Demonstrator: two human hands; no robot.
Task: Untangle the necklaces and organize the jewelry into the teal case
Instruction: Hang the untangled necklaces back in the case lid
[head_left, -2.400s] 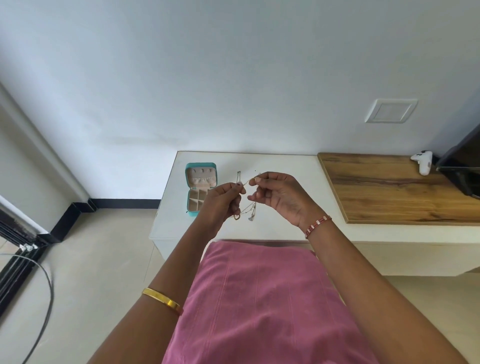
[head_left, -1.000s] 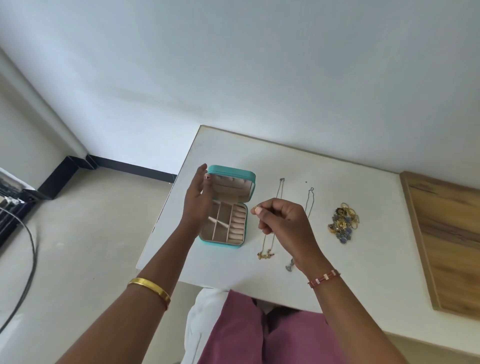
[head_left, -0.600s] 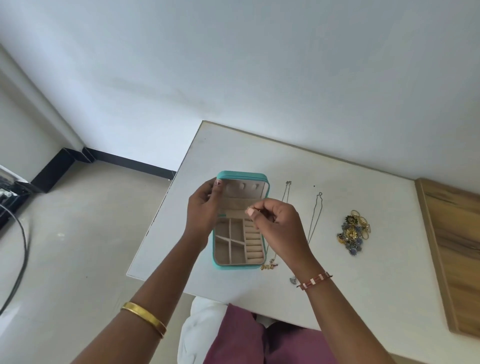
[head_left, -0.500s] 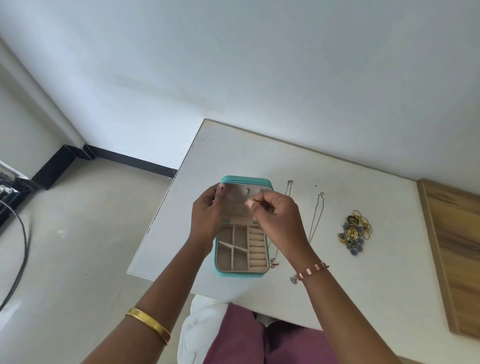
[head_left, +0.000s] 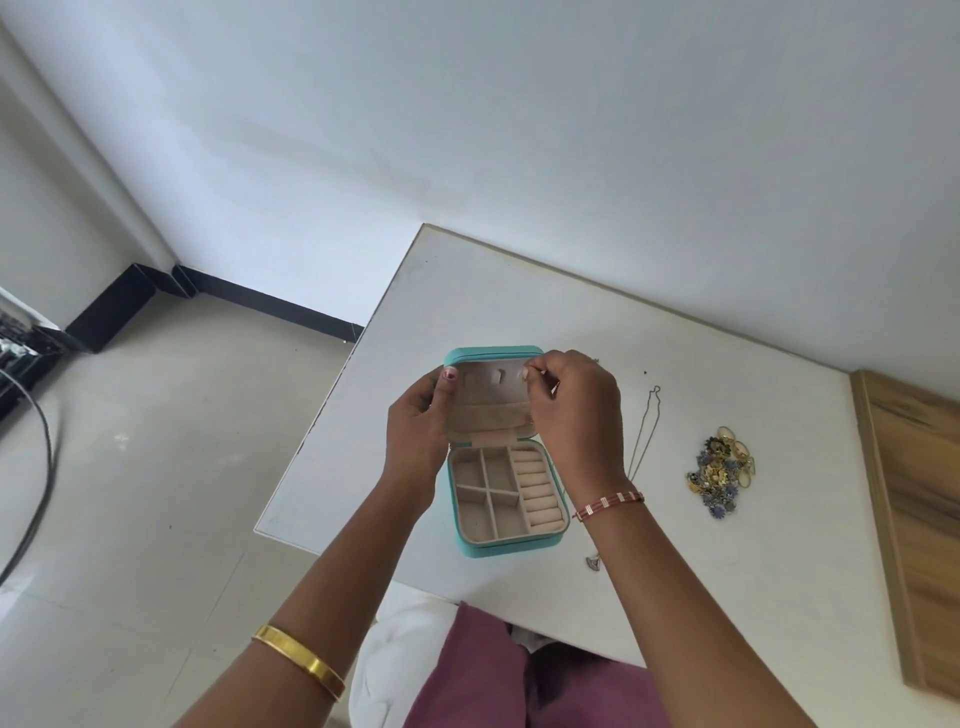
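The teal case (head_left: 511, 548) stands open on the white table (head_left: 519, 291), its beige compartments holding nothing. My left hand (head_left: 415, 436) grips the left edge of the raised lid (head_left: 488, 415), thumb on the inner lining. My right hand (head_left: 576, 415) pinches the end of a thin gold necklace against the small hooks near the lid's top right; most of that chain is hidden behind the hand. A silver necklace (head_left: 647, 431) lies stretched out on the table just right of my right wrist. Farther right sits a tangled pile of gold and blue jewelry (head_left: 719, 475).
A wooden board (head_left: 919, 493) covers the table's right end. The table's left and near edges run close to the case. A black cable (head_left: 41, 467) trails over the tiled floor at far left. The wall stands directly behind the table.
The case was drawn toward the near edge with my left hand holding its lid upright. My right hand carried the necklace end from beside the case up to the lid's hooks.
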